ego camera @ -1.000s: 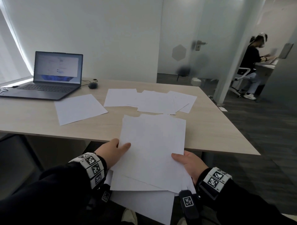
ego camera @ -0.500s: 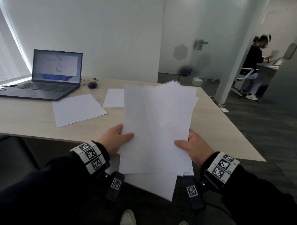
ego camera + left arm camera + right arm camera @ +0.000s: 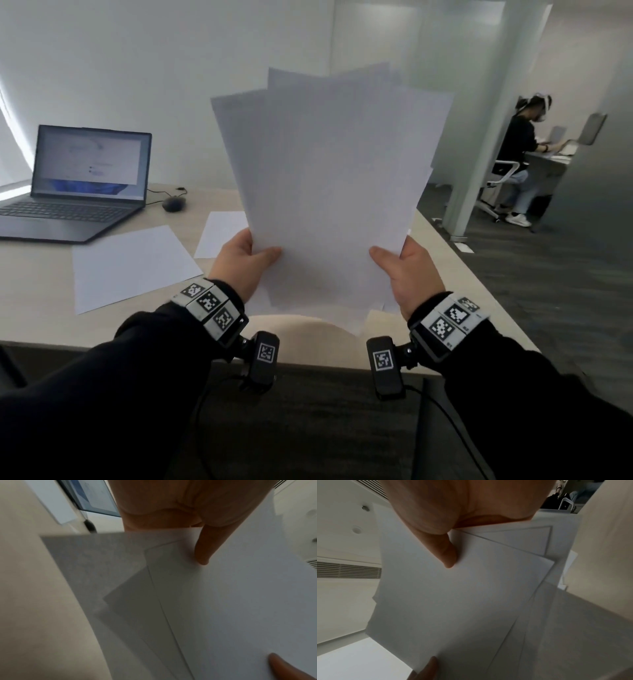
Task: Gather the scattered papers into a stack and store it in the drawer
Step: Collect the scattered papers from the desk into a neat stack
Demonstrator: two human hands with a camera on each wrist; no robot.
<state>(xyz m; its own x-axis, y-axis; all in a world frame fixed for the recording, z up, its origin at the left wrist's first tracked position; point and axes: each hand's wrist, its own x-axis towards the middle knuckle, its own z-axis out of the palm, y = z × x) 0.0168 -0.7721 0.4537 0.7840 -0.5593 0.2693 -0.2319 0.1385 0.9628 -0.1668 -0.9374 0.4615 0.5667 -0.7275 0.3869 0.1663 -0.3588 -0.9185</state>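
Note:
I hold a loose, uneven stack of white papers [image 3: 329, 185] upright above the table's front edge. My left hand [image 3: 245, 260] pinches its lower left side, thumb on the near face. My right hand [image 3: 400, 267] pinches the lower right side the same way. The wrist views show the fanned sheets [image 3: 223, 601] [image 3: 462, 595] with each thumb [image 3: 203, 546] [image 3: 447, 553] pressed on them. Two single sheets lie flat on the table: a large one [image 3: 133, 263] at front left and another [image 3: 221, 233] partly hidden behind the stack. No drawer is in view.
An open laptop [image 3: 78, 181] and a dark mouse [image 3: 174, 204] sit at the back left of the light wooden table [image 3: 41, 308]. To the right, past a glass partition, a person [image 3: 520, 154] sits at another desk. Dark floor lies on the right.
The stack went from lying tilted over the table edge to being raised upright in front of me. Both hands lifted with it, keeping their hold.

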